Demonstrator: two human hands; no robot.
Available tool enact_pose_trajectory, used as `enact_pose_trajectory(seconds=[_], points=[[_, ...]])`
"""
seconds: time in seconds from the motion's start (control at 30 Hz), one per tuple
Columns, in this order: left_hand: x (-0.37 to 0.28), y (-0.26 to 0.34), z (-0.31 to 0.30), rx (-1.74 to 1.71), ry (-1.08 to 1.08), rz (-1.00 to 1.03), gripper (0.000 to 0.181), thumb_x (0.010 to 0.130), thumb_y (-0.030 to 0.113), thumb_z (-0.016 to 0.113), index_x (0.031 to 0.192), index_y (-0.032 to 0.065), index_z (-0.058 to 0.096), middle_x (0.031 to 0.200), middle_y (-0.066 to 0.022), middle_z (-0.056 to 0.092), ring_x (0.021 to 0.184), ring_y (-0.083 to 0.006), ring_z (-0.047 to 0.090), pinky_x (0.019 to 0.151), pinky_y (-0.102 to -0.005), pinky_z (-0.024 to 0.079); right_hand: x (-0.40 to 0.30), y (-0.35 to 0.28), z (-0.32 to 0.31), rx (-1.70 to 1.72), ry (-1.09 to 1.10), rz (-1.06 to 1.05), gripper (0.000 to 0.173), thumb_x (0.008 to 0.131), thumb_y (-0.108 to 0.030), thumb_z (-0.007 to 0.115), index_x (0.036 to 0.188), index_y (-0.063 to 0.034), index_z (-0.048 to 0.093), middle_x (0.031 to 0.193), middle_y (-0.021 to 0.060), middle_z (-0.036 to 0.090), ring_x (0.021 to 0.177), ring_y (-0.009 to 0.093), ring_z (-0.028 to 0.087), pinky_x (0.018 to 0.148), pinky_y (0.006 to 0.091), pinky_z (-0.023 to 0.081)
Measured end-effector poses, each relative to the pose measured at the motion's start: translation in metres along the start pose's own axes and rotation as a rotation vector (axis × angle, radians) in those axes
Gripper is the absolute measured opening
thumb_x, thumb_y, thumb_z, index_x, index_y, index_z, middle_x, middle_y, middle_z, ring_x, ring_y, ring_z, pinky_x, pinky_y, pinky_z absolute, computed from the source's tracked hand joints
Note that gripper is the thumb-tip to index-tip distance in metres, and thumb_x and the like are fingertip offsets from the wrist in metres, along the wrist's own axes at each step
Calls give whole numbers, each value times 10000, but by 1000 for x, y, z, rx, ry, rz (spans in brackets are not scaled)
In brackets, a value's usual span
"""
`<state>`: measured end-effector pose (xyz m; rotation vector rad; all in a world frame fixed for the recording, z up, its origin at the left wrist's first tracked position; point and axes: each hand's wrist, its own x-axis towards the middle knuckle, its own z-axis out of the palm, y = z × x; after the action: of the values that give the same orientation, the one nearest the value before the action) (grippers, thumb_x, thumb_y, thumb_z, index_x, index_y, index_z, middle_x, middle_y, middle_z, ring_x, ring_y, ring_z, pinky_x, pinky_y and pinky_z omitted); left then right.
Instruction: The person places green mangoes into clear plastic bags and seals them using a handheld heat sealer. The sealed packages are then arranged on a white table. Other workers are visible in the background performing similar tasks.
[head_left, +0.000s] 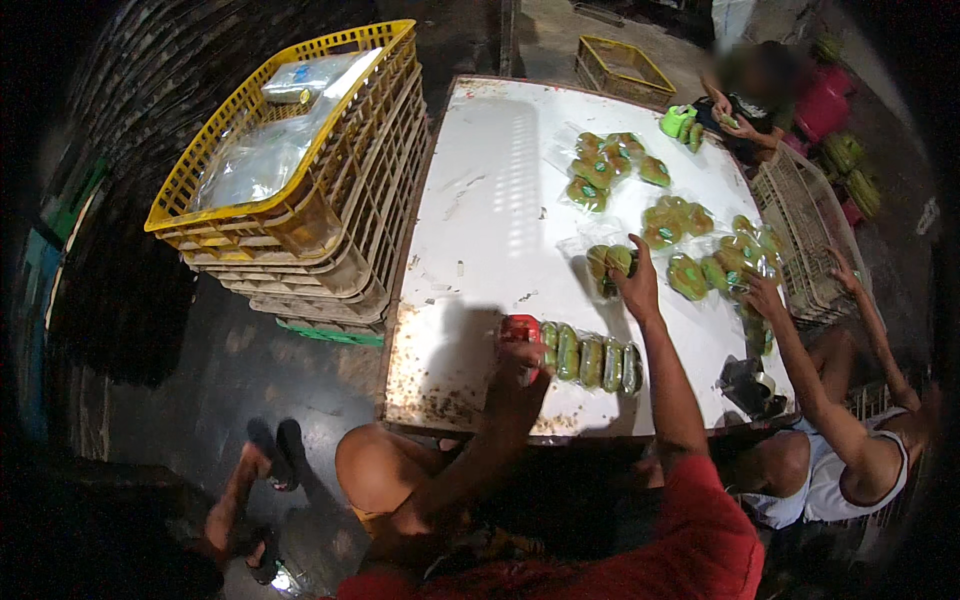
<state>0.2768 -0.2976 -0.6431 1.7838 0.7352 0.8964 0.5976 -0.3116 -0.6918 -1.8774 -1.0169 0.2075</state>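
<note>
My right hand (640, 283) grips a clear plastic bag of round green-brown fruit (602, 262) just over the white tabletop (480, 232). My left hand (523, 369), blurred and in shadow, is at a red plastic object (519, 328) near the front edge. Whether its fingers hold that object cannot be made out. Right beside it, several bagged fruit packs (591, 361) stand on edge in a row. More bags of the same fruit (670, 221) lie farther right, some bearing small green labels.
Left of the table rises a stack of crates, topped by a yellow crate (322, 196) holding clear plastic bags (259, 161). A co-worker's hand (763, 296) touches bags at right, near a black tape dispenser (754, 386). Another person (757, 112) handles fruit at the far corner.
</note>
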Motion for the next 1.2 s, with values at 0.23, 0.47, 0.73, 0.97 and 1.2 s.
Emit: enact_pose_trajectory(seconds=[0.23,0.47,0.73,0.97,1.2], points=[[15,28,-4,-499,-413,-248,468,822,165,755,1221,9,565,1034,-68,656,975,-195,621,897,-339,488,-146,-140,-39,289,-385,-143,423,751,-154,791,1134,-46,647,1216,137,557,1185,248,520,1025,378,388],[-13,45,-10,-482,-800,-461,519,801,249,782,1205,-17,593,1079,-124,671,1010,-204,628,900,-325,487,-173,-169,-90,79,-368,-241,301,792,-130,746,1058,-11,674,981,84,643,987,193,592,879,334,447],[-31,53,-9,-293,-871,-394,443,845,351,750,1114,11,660,982,-83,683,904,-158,621,829,-289,487,-211,-162,-79,167,-412,-32,272,935,-222,579,1047,1,688,864,143,689,777,247,628,730,352,487],[-28,31,-9,-50,-1018,-212,377,864,364,709,1055,39,699,979,-111,692,951,-221,633,877,-339,477,-207,-150,-74,192,-185,-109,338,894,-159,644,1199,-25,586,951,71,624,732,142,546,783,279,460],[-25,44,-8,64,-1017,-183,387,840,394,728,1063,78,715,924,-135,680,894,-216,644,858,-351,492,-194,-110,-120,453,350,117,195,937,-177,544,874,-21,644,788,26,636,729,116,565,698,257,447]])
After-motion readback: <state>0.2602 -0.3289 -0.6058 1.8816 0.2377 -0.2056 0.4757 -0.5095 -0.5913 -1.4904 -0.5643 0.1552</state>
